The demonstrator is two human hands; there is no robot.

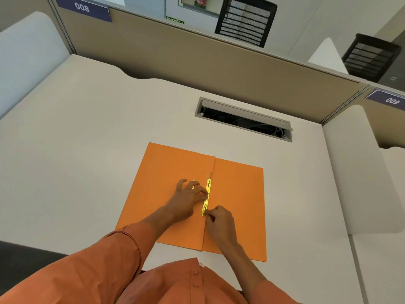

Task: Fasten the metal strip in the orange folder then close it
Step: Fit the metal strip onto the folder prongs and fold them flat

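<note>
An orange card folder point(175, 194) lies opened flat on the pale grey desk top point(76, 150), both leaves spread out beneath the two hands. Along its centre crease, running away from the person, sits a narrow, shiny gold-coloured metal fastener strip point(207, 196) with a thin grey prong showing past its far end. No papers show inside the folder; the strip is all that it holds apart from a small glinting metal piece point(193, 185), too small to tell apart, just under the left fingers.

The left hand point(188, 197) rests on the left leaf with its fingers spread and lightly curled, the fingertips touching the left edge of the strip about halfway along. It is pressing rather than gripping. The right hand point(220, 218) sits at the near end of the strip, fingers curled in with thumb and forefinger pinched against that end; whether they actually clasp the metal or only push on it cannot be told.

Beyond both hands, across the far edge of the folder, a grey rectangular cable hatch point(245, 116) is set into the desk with its lid raised, and dark cables lie inside it. Both arms wear loose orange sleeves point(98, 264).
</note>
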